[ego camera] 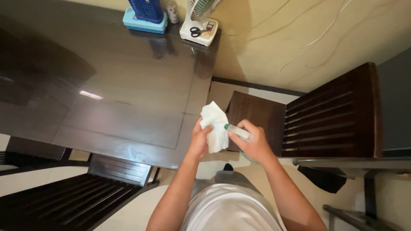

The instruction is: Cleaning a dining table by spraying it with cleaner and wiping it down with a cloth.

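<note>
Fingers [238, 126] of the right hand [252, 143] curl shut around a small clear bottle [239, 132] with a green tip, gripped about its middle. Long axis of the bottle: up-left to down-right, tip end toward the left hand [199, 141], rear end buried in the right palm. The left hand's fingers [207, 130] pinch a white cloth [215, 126] from behind; the cloth stands up above them and folds down in front of the palm. Bottle tip and cloth touch, or nearly so; the exact contact is too small to tell. The cloth thus lies just left of the right fingers, with the bottle bridging the two hands. Both hands are held in the air, over the near right corner of the dark bench [128, 102] and beside a dark wooden chair [329, 115]. Far end of the bench, well apart from the hands: a blue basket [145, 9], a small fan [199, 19] and scissors [198, 31] on its base.
</note>
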